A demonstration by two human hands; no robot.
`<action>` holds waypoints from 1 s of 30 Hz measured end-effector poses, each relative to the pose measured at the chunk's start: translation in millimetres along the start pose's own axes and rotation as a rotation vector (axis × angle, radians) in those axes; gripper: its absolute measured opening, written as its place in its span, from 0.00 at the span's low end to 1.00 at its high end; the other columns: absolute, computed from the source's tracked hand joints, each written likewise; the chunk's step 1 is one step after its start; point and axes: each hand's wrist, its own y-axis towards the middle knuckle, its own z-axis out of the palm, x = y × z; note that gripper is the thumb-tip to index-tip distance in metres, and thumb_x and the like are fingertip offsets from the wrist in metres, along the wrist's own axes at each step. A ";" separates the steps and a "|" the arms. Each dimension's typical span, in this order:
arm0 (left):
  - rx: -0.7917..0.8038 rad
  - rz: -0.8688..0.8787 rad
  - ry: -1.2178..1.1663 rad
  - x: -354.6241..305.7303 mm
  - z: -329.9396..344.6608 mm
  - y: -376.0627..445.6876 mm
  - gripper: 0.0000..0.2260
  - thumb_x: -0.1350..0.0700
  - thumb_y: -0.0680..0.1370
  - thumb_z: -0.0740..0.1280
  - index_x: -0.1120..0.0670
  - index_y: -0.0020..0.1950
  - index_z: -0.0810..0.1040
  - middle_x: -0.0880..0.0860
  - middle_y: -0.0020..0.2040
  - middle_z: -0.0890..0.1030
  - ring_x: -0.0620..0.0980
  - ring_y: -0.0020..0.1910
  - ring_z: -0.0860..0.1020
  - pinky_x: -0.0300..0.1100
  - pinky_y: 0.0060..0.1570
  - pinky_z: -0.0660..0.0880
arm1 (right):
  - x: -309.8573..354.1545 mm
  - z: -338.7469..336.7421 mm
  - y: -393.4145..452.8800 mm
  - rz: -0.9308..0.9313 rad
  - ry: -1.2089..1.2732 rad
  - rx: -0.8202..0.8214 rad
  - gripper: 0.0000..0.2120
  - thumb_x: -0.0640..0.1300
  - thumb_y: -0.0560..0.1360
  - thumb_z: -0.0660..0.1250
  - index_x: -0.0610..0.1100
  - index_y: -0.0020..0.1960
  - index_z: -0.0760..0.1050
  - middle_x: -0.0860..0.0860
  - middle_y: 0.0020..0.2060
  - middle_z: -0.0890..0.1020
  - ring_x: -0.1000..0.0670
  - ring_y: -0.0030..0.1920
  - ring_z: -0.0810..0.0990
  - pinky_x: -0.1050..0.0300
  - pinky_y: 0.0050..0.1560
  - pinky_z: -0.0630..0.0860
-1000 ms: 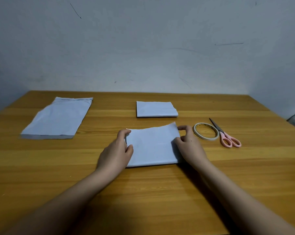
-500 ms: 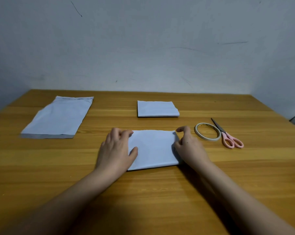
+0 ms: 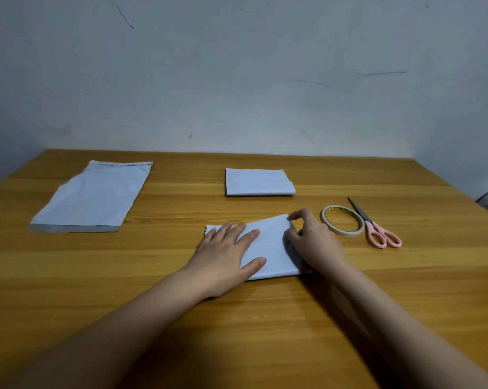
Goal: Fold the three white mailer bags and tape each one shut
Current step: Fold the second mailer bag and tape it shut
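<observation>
Bag [image 3: 268, 248] folded under both hands: left hand [image 3: 226, 254] flat pressing it, right hand [image 3: 311, 238] pinching its far right corner. Tape [image 3: 343, 220] just right of right hand, nearer that one.

wooden table [image 3: 265, 318], three mailer bags [image 3: 91, 195], tape roll [image 3: 343, 220], scissors [image 3: 374, 226]

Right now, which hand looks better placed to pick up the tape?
Probably the right hand: it pinches the folded bag at its far right corner, right beside the tape roll. The left hand lies flat on the bag, holding the fold down.
</observation>
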 end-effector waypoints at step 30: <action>0.042 -0.048 -0.103 16.3 -2.4 -5.6 0.24 0.38 0.80 0.47 0.36 0.76 0.49 0.45 0.79 0.45 0.46 0.77 0.42 0.48 0.75 0.41 | 6.2 9.0 -0.2 -0.512 -0.224 0.152 0.20 0.54 0.81 0.55 0.52 0.72 0.65 0.56 0.69 0.68 0.52 0.69 0.66 0.55 0.66 0.63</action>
